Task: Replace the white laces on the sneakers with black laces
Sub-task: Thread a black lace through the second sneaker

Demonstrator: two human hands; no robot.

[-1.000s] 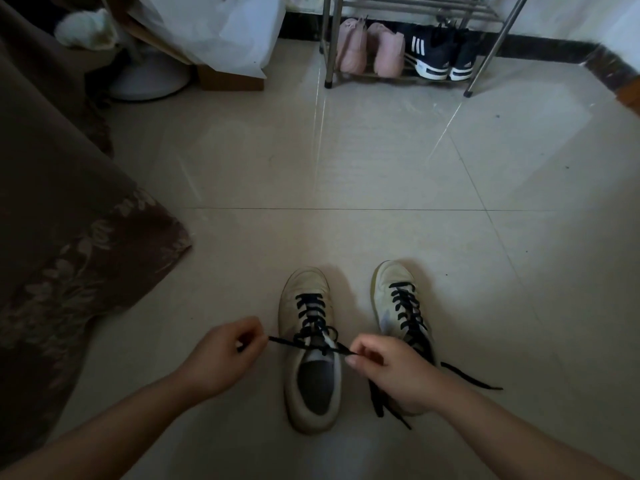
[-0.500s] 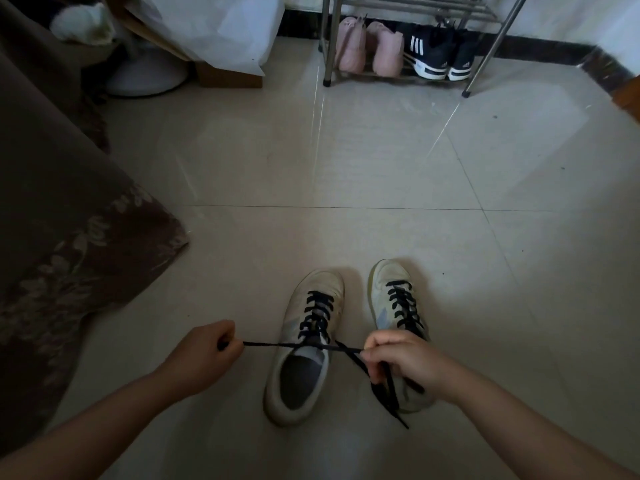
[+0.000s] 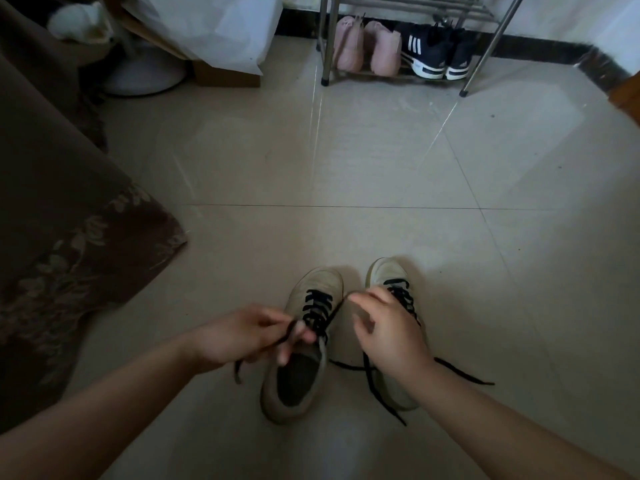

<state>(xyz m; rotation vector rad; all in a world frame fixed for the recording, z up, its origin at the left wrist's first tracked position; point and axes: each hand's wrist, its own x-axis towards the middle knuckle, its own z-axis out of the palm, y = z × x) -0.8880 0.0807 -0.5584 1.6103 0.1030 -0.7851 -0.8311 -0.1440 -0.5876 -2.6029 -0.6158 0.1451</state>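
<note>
Now my left hand is pinching the limp black lace above the left sneaker on the floor; right hand is hovering open; gripping near its tip is feeling surest

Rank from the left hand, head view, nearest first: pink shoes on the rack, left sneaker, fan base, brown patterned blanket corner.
1. left sneaker: just right of the left hand, at its fingers.
2. brown patterned blanket corner: up-left, on the floor.
3. fan base: far upper left.
4. pink shoes: far back on the rack's bottom shelf; close to the fan base, ranking tentative.
</note>
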